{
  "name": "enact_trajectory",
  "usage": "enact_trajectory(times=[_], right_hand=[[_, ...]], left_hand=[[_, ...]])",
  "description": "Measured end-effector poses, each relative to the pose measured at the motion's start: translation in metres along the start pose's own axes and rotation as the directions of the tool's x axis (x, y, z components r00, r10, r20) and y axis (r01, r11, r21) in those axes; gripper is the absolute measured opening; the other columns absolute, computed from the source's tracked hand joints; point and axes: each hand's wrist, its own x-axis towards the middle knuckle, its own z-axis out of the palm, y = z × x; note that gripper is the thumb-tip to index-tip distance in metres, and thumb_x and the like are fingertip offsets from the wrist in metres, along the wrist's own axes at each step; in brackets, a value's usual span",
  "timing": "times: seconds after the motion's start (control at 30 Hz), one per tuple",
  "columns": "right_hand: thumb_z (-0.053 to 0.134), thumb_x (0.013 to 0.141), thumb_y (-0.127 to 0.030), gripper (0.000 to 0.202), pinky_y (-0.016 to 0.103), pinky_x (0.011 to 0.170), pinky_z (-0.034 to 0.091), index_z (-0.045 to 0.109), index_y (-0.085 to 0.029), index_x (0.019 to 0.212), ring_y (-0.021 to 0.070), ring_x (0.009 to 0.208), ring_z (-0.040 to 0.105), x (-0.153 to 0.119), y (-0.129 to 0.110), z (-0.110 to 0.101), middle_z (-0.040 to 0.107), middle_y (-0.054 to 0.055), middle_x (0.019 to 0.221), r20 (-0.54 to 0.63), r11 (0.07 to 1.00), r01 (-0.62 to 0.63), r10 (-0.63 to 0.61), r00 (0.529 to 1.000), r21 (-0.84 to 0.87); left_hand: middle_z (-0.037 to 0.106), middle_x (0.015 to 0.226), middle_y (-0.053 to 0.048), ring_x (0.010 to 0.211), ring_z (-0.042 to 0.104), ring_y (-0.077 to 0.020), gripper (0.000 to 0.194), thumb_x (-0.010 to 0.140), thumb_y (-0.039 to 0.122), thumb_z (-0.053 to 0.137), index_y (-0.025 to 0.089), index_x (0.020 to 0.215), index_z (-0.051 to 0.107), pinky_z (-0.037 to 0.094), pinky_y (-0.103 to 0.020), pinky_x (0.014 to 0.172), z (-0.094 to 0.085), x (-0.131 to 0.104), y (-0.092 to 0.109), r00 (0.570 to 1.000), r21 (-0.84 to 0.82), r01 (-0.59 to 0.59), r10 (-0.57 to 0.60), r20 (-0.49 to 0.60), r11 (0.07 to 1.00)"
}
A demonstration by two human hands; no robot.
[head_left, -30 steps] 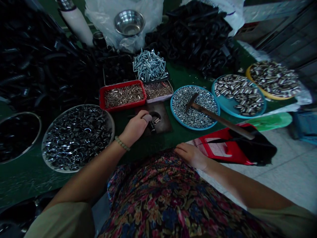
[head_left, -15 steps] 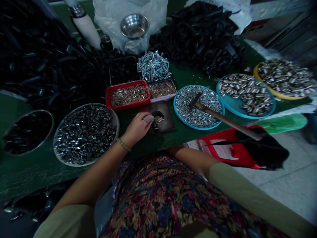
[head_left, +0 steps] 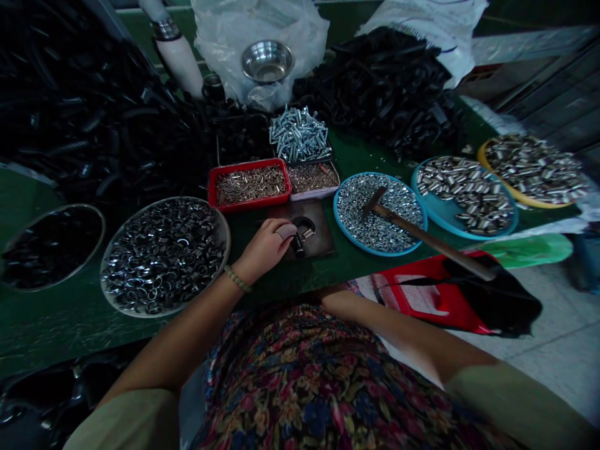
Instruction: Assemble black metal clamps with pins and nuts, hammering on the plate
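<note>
My left hand (head_left: 270,245), with a beaded bracelet (head_left: 237,279) at the wrist, is closed on a black curved part (head_left: 300,245) lying on a flat metal plate (head_left: 323,228). The part has a hook-shaped end, and a small ridged silver piece (head_left: 308,234) sits beside its curve. Thumb and fingertips partly cover the part. Of my right arm only the forearm (head_left: 375,315) shows; the hand itself is hidden below the table's front edge.
Left of the plate stands a bowl of dark metal rings (head_left: 164,256). Behind it are a red tray of small pins (head_left: 210,187) and a pile of silver screws (head_left: 300,134). A hammer (head_left: 422,234) lies across the blue tray of small metal pieces (head_left: 338,219), its handle reaching past the table edge.
The view has shifted slightly, so the table things appear lower. My left hand keeps its grip on the black curved part. More of my right forearm shows, its sleeve farther right.
</note>
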Motion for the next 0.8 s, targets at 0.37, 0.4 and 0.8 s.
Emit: enact_trajectory(times=[0.37, 0.4, 0.8], right_hand=[[0.040, 0.087, -0.050, 0.034, 0.021, 0.037, 0.019, 0.042, -0.022, 0.069, 0.0079, 0.034, 0.027, -0.007, 0.038, -0.083, 0.035, -0.009, 0.041, -0.078, 0.532, -0.098, 0.298, 0.951, 0.841], [0.040, 0.087, -0.049, 0.031, 0.021, 0.037, 0.019, 0.044, -0.021, 0.073, 0.0083, 0.033, 0.028, -0.003, 0.040, -0.085, 0.037, -0.009, 0.040, -0.045, 0.551, -0.144, 0.315, 0.948, 0.822], [0.037, 0.094, -0.018, 0.026, 0.027, 0.063, 0.042, 0.056, -0.017, 0.112, 0.0190, 0.079, 0.062, -0.030, 0.031, -0.071, 0.060, 0.010, 0.098, -0.481, 0.803, -0.421, 0.194, 0.855, -0.423]], left_hand=[[0.060, 0.116, -0.010, 0.110, 0.050, -0.0234, 0.025, 0.090, 0.023, 0.049, 0.015, 0.110, 0.063, 0.045, -0.040, 0.100, 0.002, 0.003, 0.003, 1.000, 0.023, 0.003, -0.003, -0.012, 1.000], [0.060, 0.116, -0.011, 0.110, 0.050, -0.0233, 0.025, 0.090, 0.023, 0.050, 0.015, 0.111, 0.063, 0.045, -0.039, 0.100, 0.002, 0.003, 0.004, 1.000, 0.021, 0.006, -0.006, -0.005, 1.000], [0.059, 0.118, -0.009, 0.111, 0.051, -0.0235, 0.027, 0.091, 0.025, 0.049, 0.020, 0.115, 0.061, 0.045, -0.042, 0.100, 0.002, 0.001, 0.001, 1.000, -0.019, 0.021, -0.021, -0.015, 1.000]])
